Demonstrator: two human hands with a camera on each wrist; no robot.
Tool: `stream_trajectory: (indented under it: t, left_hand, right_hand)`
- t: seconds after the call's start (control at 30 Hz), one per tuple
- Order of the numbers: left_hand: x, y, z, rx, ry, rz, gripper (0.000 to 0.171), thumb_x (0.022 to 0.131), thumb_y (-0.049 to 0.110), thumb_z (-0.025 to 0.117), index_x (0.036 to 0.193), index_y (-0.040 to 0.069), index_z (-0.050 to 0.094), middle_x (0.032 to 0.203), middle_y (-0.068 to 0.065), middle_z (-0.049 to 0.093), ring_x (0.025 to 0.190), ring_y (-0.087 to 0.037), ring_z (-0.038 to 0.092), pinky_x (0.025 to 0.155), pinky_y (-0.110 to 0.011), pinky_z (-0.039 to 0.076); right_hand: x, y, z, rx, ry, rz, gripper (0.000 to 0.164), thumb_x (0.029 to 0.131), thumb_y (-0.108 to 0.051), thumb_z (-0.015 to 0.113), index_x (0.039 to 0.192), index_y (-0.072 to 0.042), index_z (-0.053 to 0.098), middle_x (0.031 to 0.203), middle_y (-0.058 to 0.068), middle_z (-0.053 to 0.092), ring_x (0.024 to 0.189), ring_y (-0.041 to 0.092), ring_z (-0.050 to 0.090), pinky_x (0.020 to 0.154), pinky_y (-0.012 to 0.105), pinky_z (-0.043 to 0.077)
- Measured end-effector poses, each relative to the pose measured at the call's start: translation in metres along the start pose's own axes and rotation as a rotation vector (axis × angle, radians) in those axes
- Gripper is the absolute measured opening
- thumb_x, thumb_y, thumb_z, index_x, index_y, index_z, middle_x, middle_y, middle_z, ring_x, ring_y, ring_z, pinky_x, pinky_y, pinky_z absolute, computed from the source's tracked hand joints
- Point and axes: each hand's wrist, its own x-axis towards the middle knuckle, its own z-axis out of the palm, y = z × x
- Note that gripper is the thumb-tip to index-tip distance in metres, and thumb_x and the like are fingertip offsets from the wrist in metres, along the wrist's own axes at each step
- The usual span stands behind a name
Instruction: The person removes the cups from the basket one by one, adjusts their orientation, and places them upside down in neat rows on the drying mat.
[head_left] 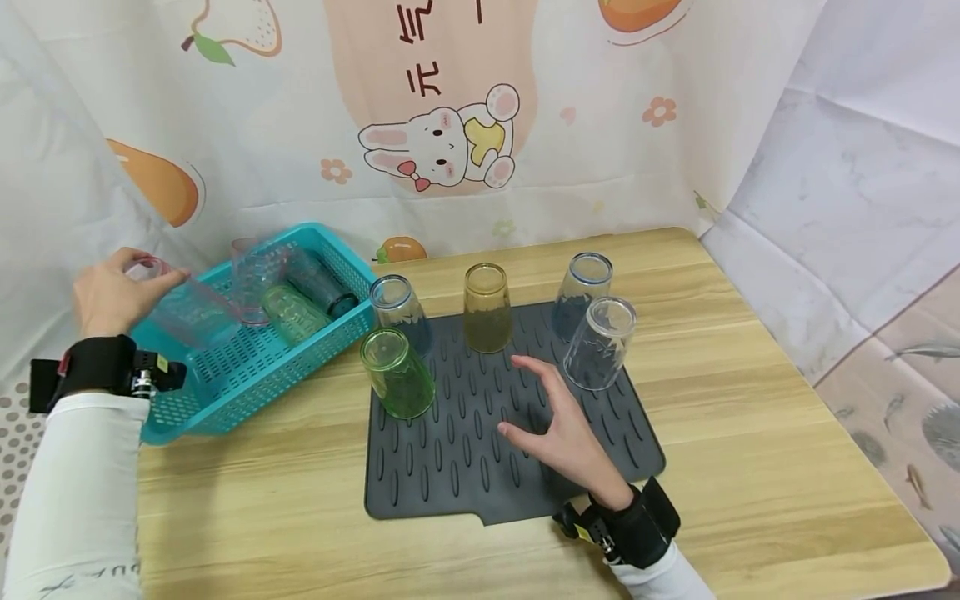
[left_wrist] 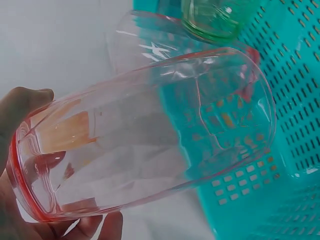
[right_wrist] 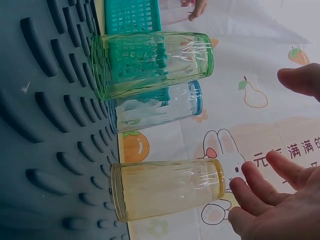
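Observation:
My left hand (head_left: 120, 292) grips a clear pink-tinted glass (left_wrist: 145, 135) by its thick red-edged base, fingers and thumb curled round that end. The glass slants over the teal basket (head_left: 255, 392), its wide end toward the basket. My right hand (head_left: 558, 429) hovers above the dark grey drying mat (head_left: 457, 483), thumb and fingers spread apart, holding nothing. Upside down on the mat stand a green glass (head_left: 401, 379), a blue-rimmed glass (head_left: 405, 312), a yellow glass (head_left: 487, 312), another blue-rimmed glass (head_left: 583, 292) and a clear glass (head_left: 597, 350).
Inside the basket lie a green glass (head_left: 294, 315), a dark bluish glass (head_left: 318, 279) and another pink-rimmed glass (head_left: 251, 283). A wooden table (head_left: 750, 400) carries the basket and mat. Behind it hangs a printed curtain (head_left: 600, 150) with a rabbit on it.

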Motion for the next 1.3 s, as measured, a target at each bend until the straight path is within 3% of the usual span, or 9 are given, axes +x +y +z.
stream_trajectory:
  t: [0.2,0.37,0.53,0.8,1.0,1.07,1.3]
  left_hand:
    - [0.002,0.011,-0.002,-0.001,-0.001,0.008,0.062,0.094,0.044,0.057,0.125,-0.009,0.047,0.095,-0.028,0.039,0.102,-0.051,0.030,0.074,-0.048,0.027]
    - [0.002,0.017,-0.002,-0.026,-0.007,0.007,0.062,0.093,0.043,0.058,0.125,-0.009,0.046,0.097,-0.027,0.037,0.103,-0.049,0.026,0.079,-0.051,0.025]
    - [0.003,0.026,-0.006,-0.036,-0.028,0.019,0.063,0.092,0.044,0.060,0.126,-0.008,0.047,0.096,-0.025,0.038,0.100,-0.048,0.028,0.075,-0.045,0.026]
    - [0.002,0.048,-0.008,-0.067,-0.054,0.070,0.063,0.092,0.042,0.060,0.129,-0.007,0.047,0.102,-0.026,0.038,0.100,-0.046,0.025,0.075,-0.046,0.025]
    - [-0.001,0.065,-0.009,-0.071,-0.050,0.135,0.059,0.092,0.042,0.062,0.126,-0.005,0.051,0.090,-0.021,0.039,0.084,-0.036,0.029,0.068,-0.040,0.024]
    - [-0.002,0.071,-0.011,-0.081,-0.050,0.151,0.060,0.091,0.042,0.063,0.129,-0.003,0.050,0.094,-0.019,0.043,0.084,-0.034,0.032,0.068,-0.039,0.026]
    - [-0.005,0.094,-0.017,-0.074,-0.016,0.226,0.056,0.089,0.044,0.067,0.124,0.003,0.057,0.074,-0.009,0.047,0.069,-0.026,0.034,0.055,-0.033,0.022]
  right_hand:
    - [0.000,0.000,-0.001,0.014,0.002,0.002,0.076,0.079,-0.010,0.079,0.144,-0.014,0.040,0.145,0.004,0.040,0.135,0.024,0.033,0.106,0.063,0.026]
    - [0.000,0.000,0.000,0.024,0.021,-0.011,0.075,0.079,-0.007,0.079,0.143,-0.013,0.041,0.144,0.005,0.041,0.134,0.025,0.034,0.106,0.063,0.026]
    - [-0.001,0.002,0.002,0.012,0.029,-0.022,0.074,0.079,-0.007,0.079,0.143,-0.014,0.042,0.143,0.007,0.042,0.134,0.026,0.035,0.105,0.063,0.027]
    - [-0.001,0.002,0.003,0.029,0.032,-0.006,0.073,0.078,-0.006,0.079,0.142,-0.013,0.043,0.143,0.007,0.043,0.134,0.026,0.034,0.106,0.062,0.026]
    - [-0.002,0.001,0.004,0.036,0.038,0.001,0.072,0.079,-0.006,0.079,0.141,-0.013,0.044,0.143,0.009,0.043,0.135,0.027,0.034,0.107,0.061,0.024]
    - [-0.002,0.001,0.004,0.035,0.041,-0.005,0.071,0.079,-0.006,0.079,0.141,-0.012,0.044,0.142,0.009,0.043,0.135,0.027,0.034,0.107,0.061,0.024]
    - [-0.001,-0.002,0.003,0.040,0.048,-0.020,0.071,0.079,-0.006,0.079,0.141,-0.011,0.045,0.142,0.010,0.044,0.134,0.028,0.035,0.108,0.060,0.024]
